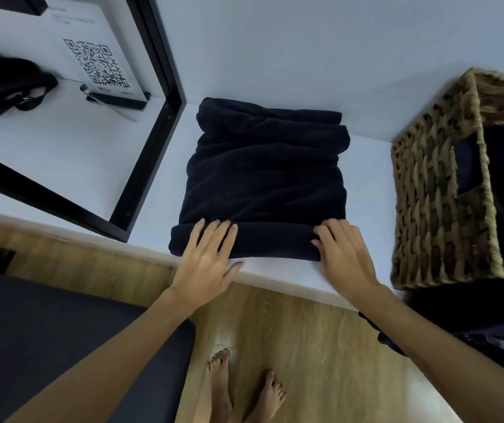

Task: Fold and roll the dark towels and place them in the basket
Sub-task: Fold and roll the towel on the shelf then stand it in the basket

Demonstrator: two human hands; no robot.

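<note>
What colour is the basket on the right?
The basket is woven brown and tan wicker, seen in the head view.

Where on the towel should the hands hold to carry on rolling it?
On the rolled near edge of the towel, coming from the shelf's front. That edge is already a low roll lying crosswise, and the left hand and right hand rest near its two ends, so it should turn evenly.
</note>
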